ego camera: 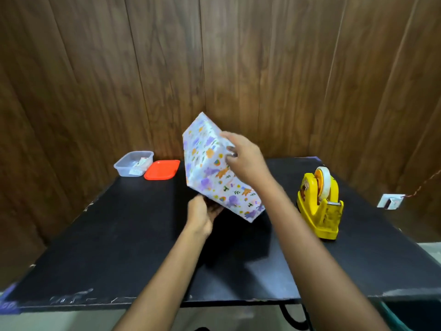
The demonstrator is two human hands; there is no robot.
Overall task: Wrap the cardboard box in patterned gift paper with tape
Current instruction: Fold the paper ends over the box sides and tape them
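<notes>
Items on record were: one wrapped box; one yellow tape dispenser, which carried one roll of tape; one clear plastic tub; one red lid; one black table; one wall socket. Hands numbered two: left hand, right hand.

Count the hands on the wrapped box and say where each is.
2. The left hand holds the wrapped box from below at its near lower edge; the right hand holds its upper right side.
</notes>
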